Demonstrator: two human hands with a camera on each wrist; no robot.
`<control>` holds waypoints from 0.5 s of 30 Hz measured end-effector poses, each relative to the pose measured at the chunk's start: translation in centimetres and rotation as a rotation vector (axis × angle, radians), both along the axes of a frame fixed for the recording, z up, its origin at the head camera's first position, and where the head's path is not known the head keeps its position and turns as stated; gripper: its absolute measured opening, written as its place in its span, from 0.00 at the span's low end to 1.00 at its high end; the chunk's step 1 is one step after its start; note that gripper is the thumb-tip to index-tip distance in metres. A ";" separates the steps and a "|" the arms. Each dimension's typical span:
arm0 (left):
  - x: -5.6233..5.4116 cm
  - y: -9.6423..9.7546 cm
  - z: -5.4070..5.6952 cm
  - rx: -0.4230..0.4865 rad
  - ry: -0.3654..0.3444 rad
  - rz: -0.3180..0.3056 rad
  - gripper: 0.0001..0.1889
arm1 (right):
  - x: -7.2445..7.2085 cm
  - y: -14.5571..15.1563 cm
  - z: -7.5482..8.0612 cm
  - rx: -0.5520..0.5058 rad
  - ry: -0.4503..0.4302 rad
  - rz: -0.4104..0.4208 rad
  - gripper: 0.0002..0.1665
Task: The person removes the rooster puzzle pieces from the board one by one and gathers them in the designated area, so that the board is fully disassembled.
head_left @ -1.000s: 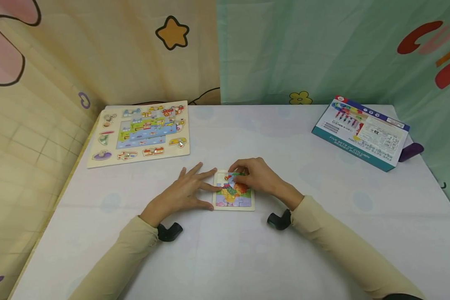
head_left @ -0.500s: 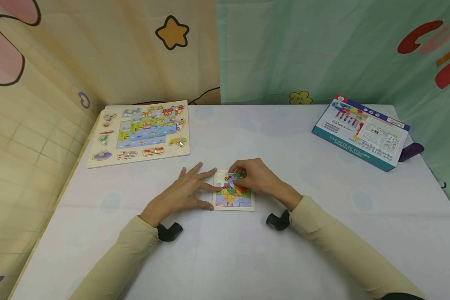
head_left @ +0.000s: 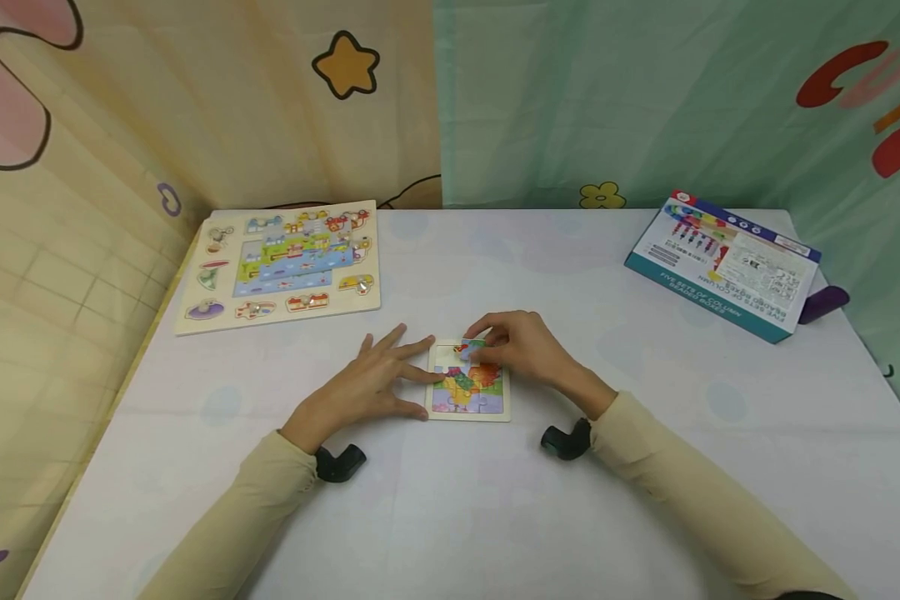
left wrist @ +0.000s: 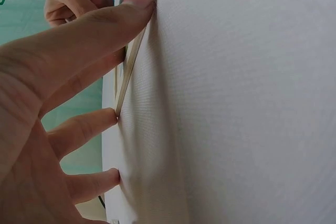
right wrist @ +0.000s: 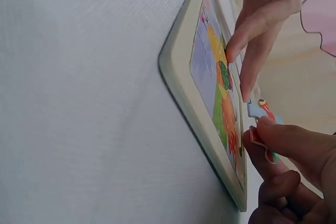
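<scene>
A small jigsaw puzzle in a pale wooden tray (head_left: pixel 468 418) lies between the hands, with coloured pieces across its lower part and a pale bare area at its upper left. My left hand (head_left: pixel 367 385) lies spread along the tray's left side, its straight fingers and thumb touching the rim and the puzzle's face. Thumb and fingers of my right hand (head_left: pixel 531 350) pinch a jigsaw piece (right wrist: pixel 257 110), light blue with red and green. In the right wrist view the piece is tilted and held just off the board; the fingers hide part of it.
A larger wooden knob puzzle board (head_left: pixel 285 320) with vehicle and toy shapes lies at the back left. A white and teal box (head_left: pixel 720 258) sits at the back right, with a purple object (head_left: pixel 823 305) beside it. Curtains stand behind the table (head_left: pixel 450 517).
My right hand has lifted the jigsaw piece from the puzzle's upper part and shifted slightly back and right, baring the tray beneath. The left hand has stayed in place.
</scene>
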State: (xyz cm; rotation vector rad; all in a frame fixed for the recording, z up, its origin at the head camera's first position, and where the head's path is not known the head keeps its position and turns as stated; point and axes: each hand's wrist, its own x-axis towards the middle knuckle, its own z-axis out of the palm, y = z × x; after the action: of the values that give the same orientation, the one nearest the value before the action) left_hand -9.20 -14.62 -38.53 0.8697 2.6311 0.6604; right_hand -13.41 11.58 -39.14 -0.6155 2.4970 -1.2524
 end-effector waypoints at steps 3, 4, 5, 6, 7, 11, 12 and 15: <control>0.0 0.0 0.1 -0.005 0.000 0.000 0.29 | 0.2 0.6 -0.2 -0.007 -0.005 -0.039 0.12; 0.0 0.1 0.1 -0.006 -0.001 0.001 0.29 | 0.3 0.9 -0.2 -0.012 -0.008 -0.049 0.12; 0.1 0.1 0.1 -0.006 -0.001 0.001 0.29 | 0.4 1.2 -0.3 -0.016 -0.009 -0.060 0.13; 0.1 0.1 0.1 -0.006 -0.003 0.003 0.29 | 0.5 1.4 -0.2 -0.021 -0.013 -0.070 0.13; 0.1 0.1 0.1 -0.004 -0.006 0.004 0.29 | 0.5 1.8 -0.2 -0.025 -0.014 -0.079 0.14; 0.1 0.2 0.2 0.004 -0.005 0.005 0.29 | 0.8 3.4 -0.1 -0.047 -0.033 -0.129 0.15; 0.1 0.2 0.2 0.007 -0.006 0.006 0.29 | 0.8 3.8 0.0 -0.052 -0.042 -0.141 0.15; 0.1 0.1 0.2 0.014 -0.005 0.006 0.29 | 1.0 4.9 -0.1 -0.057 -0.062 -0.167 0.15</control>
State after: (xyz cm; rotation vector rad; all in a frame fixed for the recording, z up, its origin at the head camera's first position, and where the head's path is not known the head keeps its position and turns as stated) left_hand -9.06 -14.49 -38.35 0.8630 2.6290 0.6822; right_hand -12.37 16.50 -39.20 -0.3810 2.5119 -1.3836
